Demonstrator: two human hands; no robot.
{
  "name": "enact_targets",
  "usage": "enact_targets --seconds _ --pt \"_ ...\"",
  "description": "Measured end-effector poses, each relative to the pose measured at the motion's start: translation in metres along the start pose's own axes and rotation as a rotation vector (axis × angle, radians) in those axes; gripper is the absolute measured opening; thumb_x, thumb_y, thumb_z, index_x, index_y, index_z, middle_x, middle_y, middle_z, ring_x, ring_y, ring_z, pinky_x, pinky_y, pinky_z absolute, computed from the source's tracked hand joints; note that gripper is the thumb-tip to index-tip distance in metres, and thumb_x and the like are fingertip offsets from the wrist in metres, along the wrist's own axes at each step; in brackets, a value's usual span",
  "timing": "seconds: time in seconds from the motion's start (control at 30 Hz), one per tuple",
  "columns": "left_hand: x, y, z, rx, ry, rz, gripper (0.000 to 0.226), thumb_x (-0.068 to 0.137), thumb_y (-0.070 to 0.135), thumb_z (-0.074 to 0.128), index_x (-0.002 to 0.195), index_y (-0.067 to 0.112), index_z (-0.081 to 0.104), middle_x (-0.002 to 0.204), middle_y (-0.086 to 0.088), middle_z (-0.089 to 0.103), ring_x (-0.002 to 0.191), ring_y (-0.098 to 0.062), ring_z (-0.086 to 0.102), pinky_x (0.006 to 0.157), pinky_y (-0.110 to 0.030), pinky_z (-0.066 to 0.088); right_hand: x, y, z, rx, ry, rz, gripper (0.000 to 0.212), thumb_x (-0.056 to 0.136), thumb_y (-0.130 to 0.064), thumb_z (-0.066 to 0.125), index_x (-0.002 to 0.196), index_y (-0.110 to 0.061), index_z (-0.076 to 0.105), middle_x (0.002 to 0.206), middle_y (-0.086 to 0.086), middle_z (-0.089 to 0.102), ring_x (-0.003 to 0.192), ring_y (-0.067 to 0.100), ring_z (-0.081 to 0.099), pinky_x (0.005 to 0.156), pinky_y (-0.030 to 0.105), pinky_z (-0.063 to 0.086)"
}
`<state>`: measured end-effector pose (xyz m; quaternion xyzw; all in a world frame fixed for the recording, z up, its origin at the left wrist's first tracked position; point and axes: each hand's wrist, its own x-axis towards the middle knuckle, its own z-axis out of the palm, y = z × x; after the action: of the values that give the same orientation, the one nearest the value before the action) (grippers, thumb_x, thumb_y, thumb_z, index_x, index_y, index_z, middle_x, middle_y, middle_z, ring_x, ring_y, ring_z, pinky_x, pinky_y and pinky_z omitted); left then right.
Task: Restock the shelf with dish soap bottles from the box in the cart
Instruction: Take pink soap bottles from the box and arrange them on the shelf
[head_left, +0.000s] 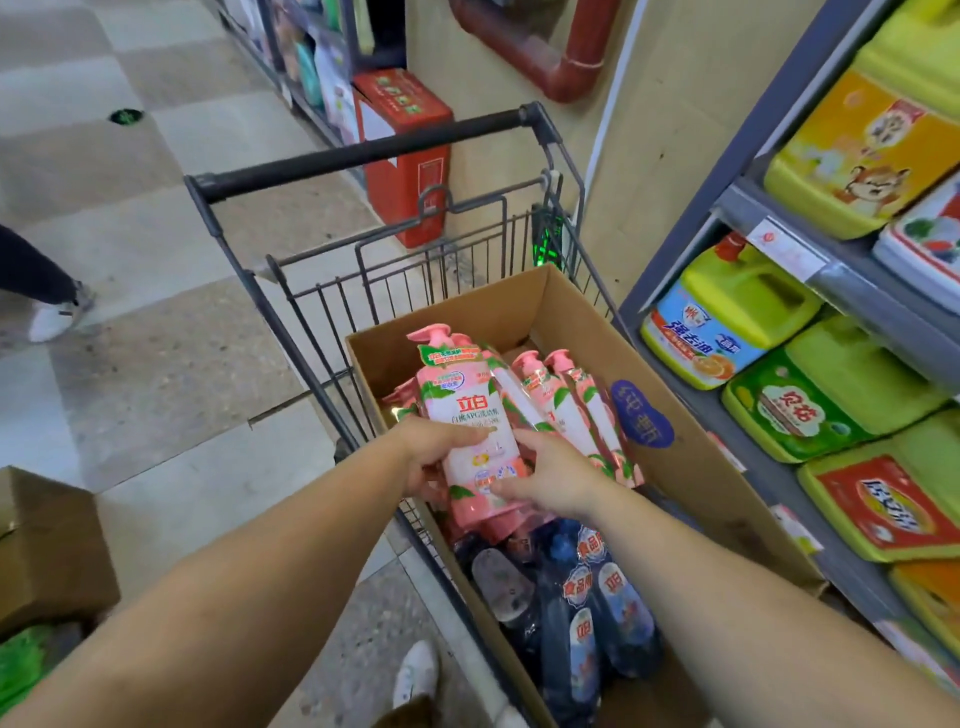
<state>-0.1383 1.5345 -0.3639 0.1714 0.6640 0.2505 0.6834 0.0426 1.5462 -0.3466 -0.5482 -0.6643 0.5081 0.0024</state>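
The floor (156, 322) of pale tiles fills the left side, and a stranger's leg and white shoe (54, 317) are cut off at its left edge. The shelf (769, 244) runs down the right side, its grey tiers packed with yellow-green jugs (831, 156) lying close together, and its edge stands just beside the cart, leaving little room between them. The cart (363, 150), a dark wire basket with a black handle bar, stands in the middle, and a red cabinet (410, 156) sits beyond it against a tan wall crossed by a red pipe (550, 67). The box (691, 467), open brown cardboard with a blue scrawl on its inner wall, fills most of the cart. In its far half lie pink bottles (571, 410) with pump tops, leaning on one another; in its near half lie dark blue bottles (608, 613), whose labels are too blurred to read. One pink bottle (467, 415) is raised a little above the rest, pump pointing away. The left hand (431, 457) grips its lower left side, fingers curled under and thumb on the label; the right hand (550, 473) holds its lower right side, fingers wrapped round the back, out of sight. A second carton (47, 545) is cut off at the lower left, with something green beneath it that cannot be made out. The toe of a white shoe (415, 670) shows at the bottom edge.
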Motion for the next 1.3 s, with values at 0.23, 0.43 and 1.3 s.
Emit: enact_targets --seconds 0.23,0.43,1.3 --pt "-0.015 0.002 -0.005 -0.023 -0.059 0.195 0.048 0.075 0.017 0.082 0.117 0.019 0.059 0.103 -0.006 0.074 0.088 -0.029 0.073 0.075 -0.055 0.057 -0.021 0.001 0.001 0.181 0.174 -0.037 0.066 0.078 -0.013 0.079 0.135 -0.022 0.048 0.120 -0.010 0.061 0.096 0.003 0.059 0.080 0.017 0.049" --pt "-0.048 0.037 0.011 0.112 -0.274 0.416 0.072 0.073 0.007 0.081 0.131 0.021 0.040 0.114 -0.004 0.069 0.099 -0.021 0.069 0.075 -0.043 0.058 -0.044 -0.001 -0.035 0.532 0.048 0.015 0.081 0.070 -0.012 0.085 0.139 -0.023 0.044 0.127 0.000 0.065 0.112 0.021 0.065 0.093 0.047 0.054" --pt "-0.304 -0.164 0.492 0.881 -1.141 0.777 0.068 0.065 -0.009 0.082 0.124 0.015 0.055 0.101 -0.008 0.074 0.089 -0.019 0.069 0.078 -0.034 0.054 -0.615 0.230 -0.075 0.668 1.192 -0.064 0.071 0.073 -0.005 0.081 0.133 -0.024 0.047 0.124 -0.003 0.066 0.108 0.021 0.067 0.084 0.053 0.056"
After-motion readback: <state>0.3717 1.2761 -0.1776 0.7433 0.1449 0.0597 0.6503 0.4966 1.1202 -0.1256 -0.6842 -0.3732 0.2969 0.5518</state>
